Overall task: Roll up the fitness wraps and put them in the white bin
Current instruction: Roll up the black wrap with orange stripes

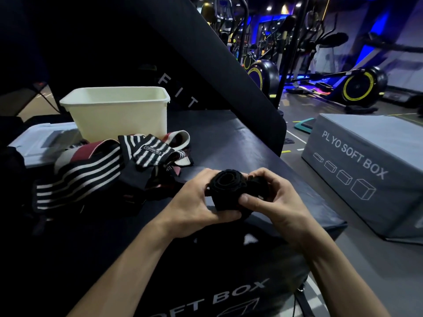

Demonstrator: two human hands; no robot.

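A black fitness wrap [227,187], wound into a tight roll, sits between both of my hands above the dark soft box. My left hand [194,202] cups the roll from the left and below. My right hand [272,197] pinches its right side with thumb and fingers. A heap of unrolled wraps [109,165], black with white stripes and some dark red, lies on the box to the left. The white bin [119,113] stands upright behind that heap, and its inside looks empty from here.
I work on a dark plyo soft box [240,143]. A grey "PLYO SOFT BOX" block [366,170] stands on the floor at right. A slanted black pad [217,65] rises behind the bin. Exercise bikes [359,85] fill the far right. A pale lid [43,143] lies at left.
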